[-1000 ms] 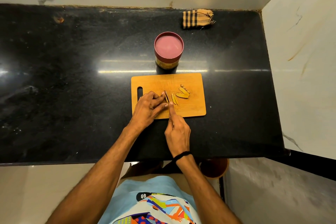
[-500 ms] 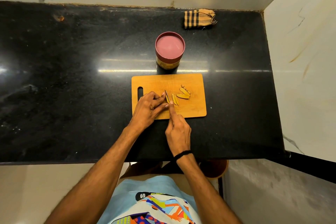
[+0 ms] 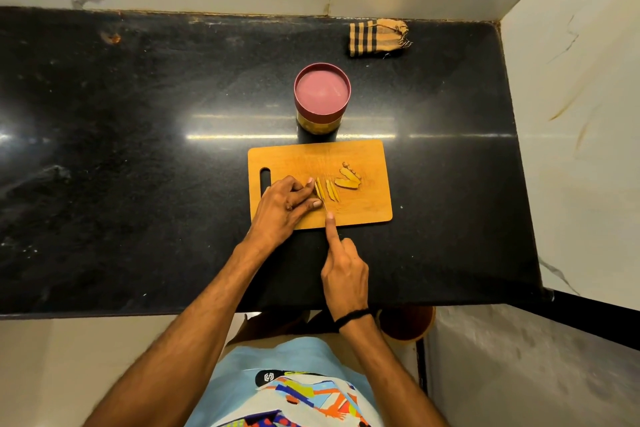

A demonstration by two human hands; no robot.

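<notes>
Head view: the left hand [image 3: 282, 208] rests on the wooden cutting board [image 3: 367, 210], its fingers curled and the tips pinching a yellow root piece [image 3: 318, 188] down on the board's middle. The right hand [image 3: 344, 272] grips a knife [image 3: 324, 203], with the index finger stretched along the thin blade, which meets that piece. Cut strips [image 3: 332, 190] lie just beside it.

The left hand [image 3: 282, 208] pinches a thin yellow root strip [image 3: 318, 188] on the rectangular wooden cutting board [image 3: 363, 156]. Just right of its fingertips, the right hand [image 3: 344, 274] grips a slim knife [image 3: 324, 203], forefinger extended along its spine. Cut yellow slices [image 3: 332, 190] lie just right of the blade.
</notes>
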